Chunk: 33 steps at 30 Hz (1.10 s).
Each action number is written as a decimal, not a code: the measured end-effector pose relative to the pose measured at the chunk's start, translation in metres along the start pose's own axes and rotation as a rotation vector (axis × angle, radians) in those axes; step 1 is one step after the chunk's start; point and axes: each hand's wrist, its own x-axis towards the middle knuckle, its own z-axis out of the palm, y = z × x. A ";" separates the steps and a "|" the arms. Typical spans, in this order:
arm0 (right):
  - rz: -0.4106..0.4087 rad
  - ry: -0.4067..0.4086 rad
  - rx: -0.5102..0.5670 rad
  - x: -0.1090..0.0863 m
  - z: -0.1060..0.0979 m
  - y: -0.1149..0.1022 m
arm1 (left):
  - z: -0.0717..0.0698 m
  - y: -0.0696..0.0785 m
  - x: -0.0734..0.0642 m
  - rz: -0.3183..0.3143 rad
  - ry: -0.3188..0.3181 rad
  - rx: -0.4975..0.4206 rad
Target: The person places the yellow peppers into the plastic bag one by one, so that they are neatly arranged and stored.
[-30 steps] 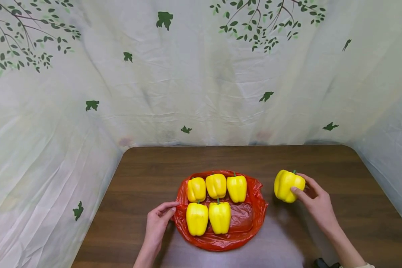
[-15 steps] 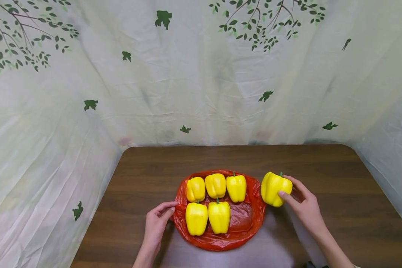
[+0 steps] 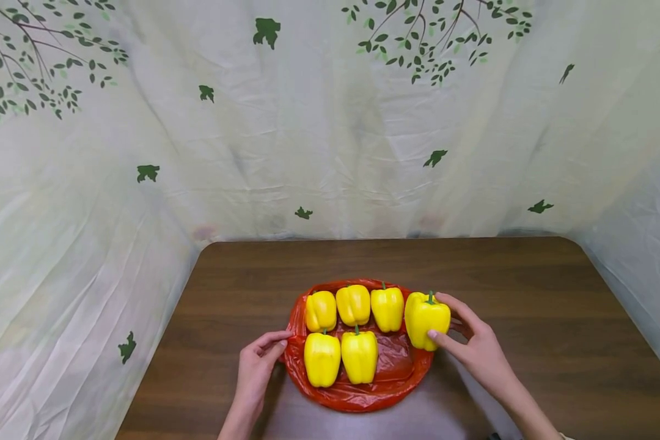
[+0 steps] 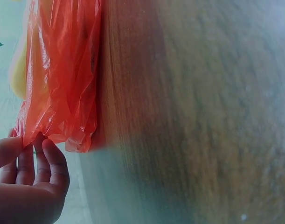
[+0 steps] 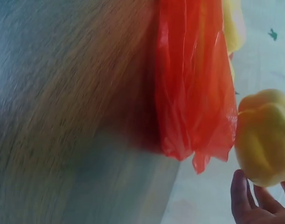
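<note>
A red plastic bag [image 3: 393,357] lies on the table with its mouth spread wide. Several yellow bell peppers [image 3: 322,360] rest inside it, three in a back row and two in front on the left. With thumb and fingers, my left hand [image 3: 257,363] pinches the bag's left rim; the left wrist view shows the thin red film [image 4: 63,70] between thumb and fingers. My right hand [image 3: 475,345] grips another yellow bell pepper [image 3: 426,321], stem up, over the bag's right rim. In the right wrist view this pepper [image 5: 266,140] is beside the bag's upper edge.
The brown wooden table [image 3: 242,275] extends around the bag on all sides. Pale cloth with printed leaves [image 3: 330,122] hangs behind and to both sides of it. A small dark object [image 3: 494,436] shows at the bottom edge near the right forearm.
My right hand has carried its bell pepper leftward, from the table's right side to over the bag's right rim. The left hand has stayed at the left rim.
</note>
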 end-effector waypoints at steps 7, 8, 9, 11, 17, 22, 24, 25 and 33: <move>0.006 -0.021 0.020 -0.001 0.007 -0.004 | 0.000 -0.001 0.000 -0.008 0.005 -0.001; 0.016 -0.024 0.028 -0.002 0.008 -0.004 | 0.000 0.000 0.000 -0.009 0.006 -0.003; 0.028 -0.028 0.032 -0.001 0.009 -0.004 | 0.000 0.000 -0.001 -0.011 0.008 -0.003; 0.048 -0.036 0.037 -0.001 0.011 -0.004 | 0.000 0.000 -0.001 -0.011 0.008 -0.003; 0.058 -0.054 0.026 -0.001 0.016 -0.006 | 0.000 0.000 -0.001 -0.009 0.004 -0.006; 0.025 -0.072 -0.008 -0.003 0.021 -0.006 | 0.000 0.000 0.000 -0.009 0.000 -0.006; 0.020 -0.076 -0.024 -0.003 0.023 -0.006 | 0.000 0.000 0.000 -0.008 0.001 -0.009; 0.017 -0.078 -0.031 -0.003 0.024 -0.007 | 0.000 0.000 0.000 -0.008 0.001 -0.010; 0.033 -0.131 -0.113 -0.002 0.032 -0.006 | 0.000 -0.001 -0.001 0.001 0.004 -0.021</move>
